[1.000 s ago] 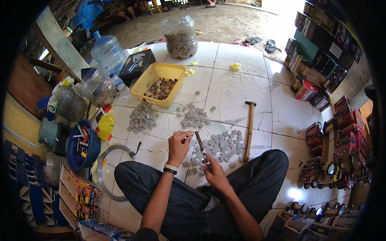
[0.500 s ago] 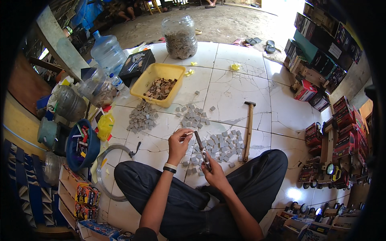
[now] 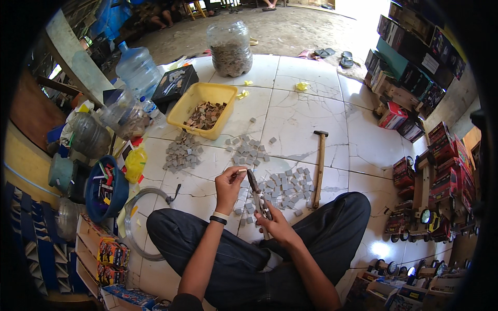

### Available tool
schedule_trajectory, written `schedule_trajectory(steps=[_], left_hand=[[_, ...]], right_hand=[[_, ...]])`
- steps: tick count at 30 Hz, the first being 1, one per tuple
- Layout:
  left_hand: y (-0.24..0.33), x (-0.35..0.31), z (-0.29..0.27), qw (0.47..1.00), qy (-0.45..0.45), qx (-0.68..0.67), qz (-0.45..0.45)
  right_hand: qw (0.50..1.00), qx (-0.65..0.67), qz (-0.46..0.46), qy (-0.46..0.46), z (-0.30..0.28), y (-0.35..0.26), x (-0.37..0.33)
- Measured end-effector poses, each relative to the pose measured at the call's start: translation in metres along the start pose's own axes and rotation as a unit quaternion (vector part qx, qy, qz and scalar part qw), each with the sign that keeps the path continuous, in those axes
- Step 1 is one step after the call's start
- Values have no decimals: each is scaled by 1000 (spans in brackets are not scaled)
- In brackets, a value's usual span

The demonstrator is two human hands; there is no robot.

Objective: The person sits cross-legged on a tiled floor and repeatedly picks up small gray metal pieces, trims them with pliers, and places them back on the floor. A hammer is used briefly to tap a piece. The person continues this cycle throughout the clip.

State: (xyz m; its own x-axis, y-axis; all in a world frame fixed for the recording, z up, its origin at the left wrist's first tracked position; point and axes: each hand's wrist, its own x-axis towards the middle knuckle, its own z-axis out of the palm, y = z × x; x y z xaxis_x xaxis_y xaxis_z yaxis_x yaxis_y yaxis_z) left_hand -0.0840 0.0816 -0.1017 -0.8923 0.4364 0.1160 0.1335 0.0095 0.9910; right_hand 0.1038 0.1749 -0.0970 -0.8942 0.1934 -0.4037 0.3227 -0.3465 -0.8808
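My left hand (image 3: 229, 187) pinches a small pale piece (image 3: 242, 170) between thumb and fingertips; its exact kind is too small to tell. My right hand (image 3: 276, 226) grips a pair of pliers (image 3: 254, 187), worn and dark, whose handles are spread apart. Their head points up and away from me, just right of the pinched piece. On the tiles beyond and beneath my hands lie many small grey square pieces (image 3: 285, 184). Two further heaps are farther off, one of loose grey squares (image 3: 250, 150) and one denser pile (image 3: 182, 153) to its left.
A hammer (image 3: 320, 166) lies right of the squares. Beyond the piles stands a yellow tub (image 3: 228, 114) of brownish pieces. To my left are a wire coil (image 3: 128, 223) and blue basin (image 3: 124, 189). Toy trucks (image 3: 436, 181) line the right side. Farther off stands a cut plastic bottle (image 3: 229, 52).
The pliers' handles have spread apart in my right hand, and their head has shifted slightly left. My left hand stays nearly in place, still pinching the small piece.
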Motion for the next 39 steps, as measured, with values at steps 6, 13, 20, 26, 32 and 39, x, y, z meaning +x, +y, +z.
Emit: schedule_trajectory(steps=[6,13,20,26,32,39], left_hand=[[9,-7,-1,993,36,55,98],[14,-7,1,988,31,116,93],[4,3,-14,999,-17,47,-22],[13,5,-26,992,-26,-28,-124],[18,7,-33,992,-36,-20,-115],[19,7,-35,990,-75,-1,-117]], right_hand=[[884,-414,-154,151,27,-10,-7],[851,-461,-174,182,28,-4,-7],[917,-305,-216,140,11,3,0],[936,-275,-188,114,0,-4,-4],[937,-274,-205,67,-2,-7,-2],[933,-280,-218,68,-1,-6,-1]])
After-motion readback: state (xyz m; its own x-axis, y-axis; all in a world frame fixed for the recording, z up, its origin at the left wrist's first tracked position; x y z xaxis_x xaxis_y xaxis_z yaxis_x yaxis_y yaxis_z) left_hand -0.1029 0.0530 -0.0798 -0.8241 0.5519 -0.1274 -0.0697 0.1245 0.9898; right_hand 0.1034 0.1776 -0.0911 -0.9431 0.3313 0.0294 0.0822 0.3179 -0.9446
